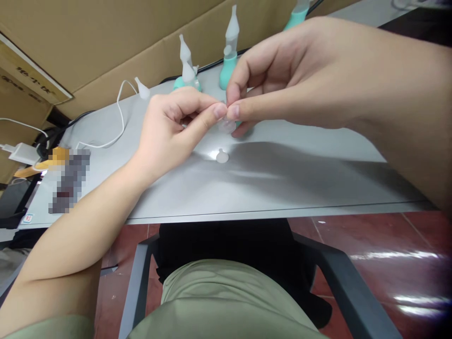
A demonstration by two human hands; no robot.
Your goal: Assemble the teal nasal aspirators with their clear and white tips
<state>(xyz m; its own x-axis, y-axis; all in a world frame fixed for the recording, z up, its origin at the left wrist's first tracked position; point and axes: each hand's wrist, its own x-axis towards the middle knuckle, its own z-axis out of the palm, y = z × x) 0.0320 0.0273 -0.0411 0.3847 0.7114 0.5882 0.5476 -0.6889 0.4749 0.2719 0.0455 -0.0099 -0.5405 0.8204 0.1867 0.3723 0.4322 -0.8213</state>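
Observation:
My left hand [176,127] and my right hand [282,82] meet above the desk, thumbs and fingertips pinched together on a small translucent plastic part [227,125]. The fingers cover most of it, and a bit of teal shows just behind. On the desk below lies a small round white tabbed piece [222,156]. Behind my hands stand a teal-bulbed nasal aspirator [229,70] with a white pointed tip and a second, similar aspirator [186,70]. A loose white pointed tip [143,89] rests farther left.
Another teal aspirator [296,18] stands at the back right, partly behind my right hand. A white cable [122,113] curls over the left of the grey desk [183,197], near a blurred dark object [70,181]. Cardboard [123,37] lines the back. Chair armrests flank my lap.

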